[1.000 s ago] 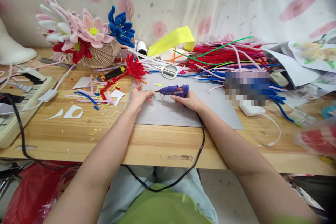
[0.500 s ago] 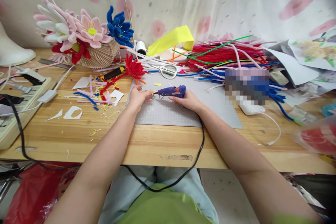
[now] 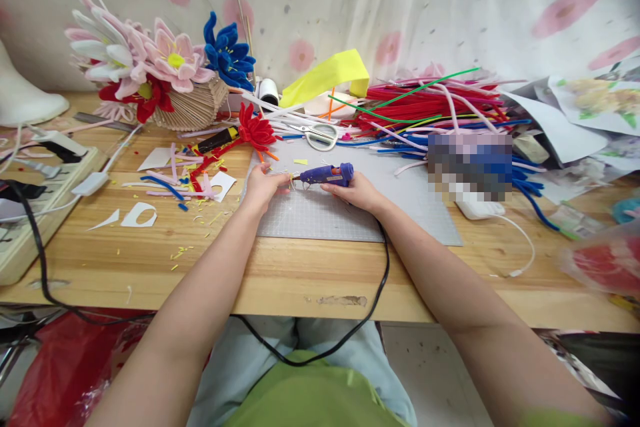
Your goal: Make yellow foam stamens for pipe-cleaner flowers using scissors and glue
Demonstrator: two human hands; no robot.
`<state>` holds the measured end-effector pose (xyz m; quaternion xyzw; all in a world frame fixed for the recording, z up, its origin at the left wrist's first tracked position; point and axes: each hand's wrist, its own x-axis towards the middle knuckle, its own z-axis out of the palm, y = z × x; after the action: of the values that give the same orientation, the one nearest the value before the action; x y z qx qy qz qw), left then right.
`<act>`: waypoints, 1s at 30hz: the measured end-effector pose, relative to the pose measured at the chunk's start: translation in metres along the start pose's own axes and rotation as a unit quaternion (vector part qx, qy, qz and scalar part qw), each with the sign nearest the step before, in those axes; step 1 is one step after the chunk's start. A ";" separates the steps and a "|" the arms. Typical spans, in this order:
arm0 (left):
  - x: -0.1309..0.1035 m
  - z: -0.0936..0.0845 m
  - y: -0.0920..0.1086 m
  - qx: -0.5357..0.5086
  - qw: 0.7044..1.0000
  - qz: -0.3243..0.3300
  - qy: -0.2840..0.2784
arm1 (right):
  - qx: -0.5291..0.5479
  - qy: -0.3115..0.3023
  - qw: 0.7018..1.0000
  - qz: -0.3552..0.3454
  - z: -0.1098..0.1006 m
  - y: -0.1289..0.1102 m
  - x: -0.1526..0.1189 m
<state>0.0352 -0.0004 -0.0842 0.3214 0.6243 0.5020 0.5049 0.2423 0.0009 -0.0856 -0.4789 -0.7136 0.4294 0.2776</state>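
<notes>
My right hand (image 3: 357, 192) is closed around a blue glue gun (image 3: 327, 175) whose nozzle points left. At that nozzle, my left hand (image 3: 267, 188) pinches a small yellow piece (image 3: 291, 177), too small to make out well. Both hands are over a grey cutting mat (image 3: 325, 220). Just beyond my left hand lies a red fuzzy-wire flower (image 3: 256, 129), with its red stem stretching left. White-handled scissors (image 3: 321, 137) rest at the mat's far edge.
A bundle of coloured pipe cleaners (image 3: 435, 103) lies at the back right. Finished flowers (image 3: 175, 57) stand back left in a fan-shaped holder (image 3: 195, 107). Paper scraps (image 3: 139, 215) and clippings lie left. The glue gun's black cord (image 3: 385, 267) loops over the table edge. A power strip (image 3: 55, 213) sits far left.
The glue gun and both hands stay almost where they were; the gun's tip and the left fingers show only a very slight shift.
</notes>
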 end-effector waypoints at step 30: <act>-0.001 0.001 0.002 0.009 1.000 -0.012 -0.010 | 0.005 0.016 1.000 0.000 -0.001 0.004 0.003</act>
<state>0.0359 -0.0006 -0.0821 0.3233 0.6278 0.4867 0.5143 0.2436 0.0049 -0.0883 -0.4843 -0.7068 0.4252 0.2915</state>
